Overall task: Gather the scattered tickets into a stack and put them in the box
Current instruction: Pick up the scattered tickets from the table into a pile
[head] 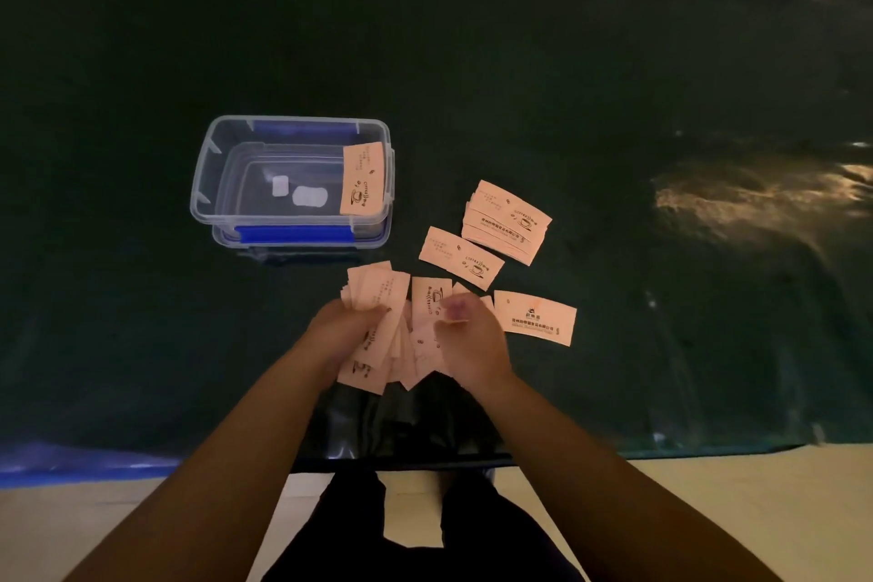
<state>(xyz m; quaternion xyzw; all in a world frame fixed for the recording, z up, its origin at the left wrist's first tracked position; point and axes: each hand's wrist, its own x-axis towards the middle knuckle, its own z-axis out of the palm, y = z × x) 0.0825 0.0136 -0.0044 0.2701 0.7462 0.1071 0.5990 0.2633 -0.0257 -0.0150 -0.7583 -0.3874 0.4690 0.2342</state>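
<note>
Pale pink tickets printed with a coffee cup lie on a dark green table cover. My left hand [347,328] grips a fanned bundle of tickets [375,293]. Beside it, my right hand [465,338] pinches more tickets [425,298] at the same loose pile. To the right lie a single ticket [536,317], another single ticket [460,256] and a small ticket stack [508,222]. The clear plastic box [208,184] with blue latches stands to the upper left, open, with one ticket [363,177] leaning against its right wall.
The box sits on its own lid [295,235]. Two small white patches [309,196] show on the box floor. The table's near edge [708,449] runs just behind my forearms; pale floor and my dark trousers lie below it.
</note>
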